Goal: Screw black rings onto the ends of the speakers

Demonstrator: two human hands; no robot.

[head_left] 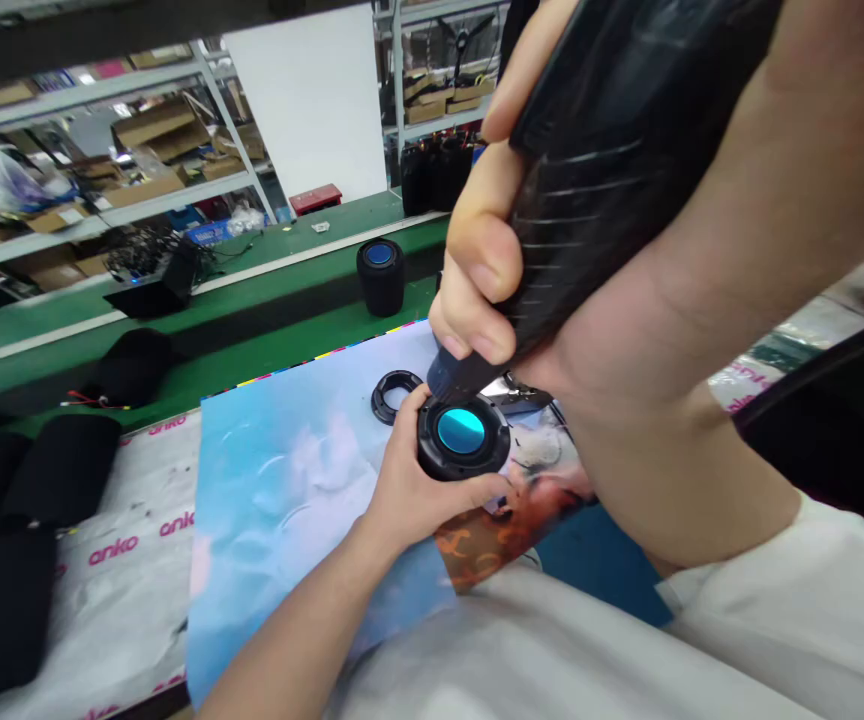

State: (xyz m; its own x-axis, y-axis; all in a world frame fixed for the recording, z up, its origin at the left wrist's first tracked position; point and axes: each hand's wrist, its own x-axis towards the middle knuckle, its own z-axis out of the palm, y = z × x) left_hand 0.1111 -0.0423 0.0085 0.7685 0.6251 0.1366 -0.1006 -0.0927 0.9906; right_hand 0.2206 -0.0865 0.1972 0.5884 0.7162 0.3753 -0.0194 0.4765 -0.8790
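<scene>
My right hand (481, 250) is wrapped around a thick black electric screwdriver (597, 190), which slants down to the left. Its nose reaches the rim of a round black speaker (428, 455) with a shiny blue disc (462, 431) in its top; the bit itself is hidden. My left hand (409, 480) grips that speaker from the left and front, thumb along the near side. Just left of it, a loose black ring (385, 408) with holes around its rim lies on the printed sheet (282, 500).
A finished-looking black speaker (380, 280) stands upright on the green conveyor (267, 310). Several black cylindrical pieces (64, 465) lie at left on printed wrapping (132, 560). A black bin of cables (153, 275) sits farther back, before shelves (102, 215) with cartons.
</scene>
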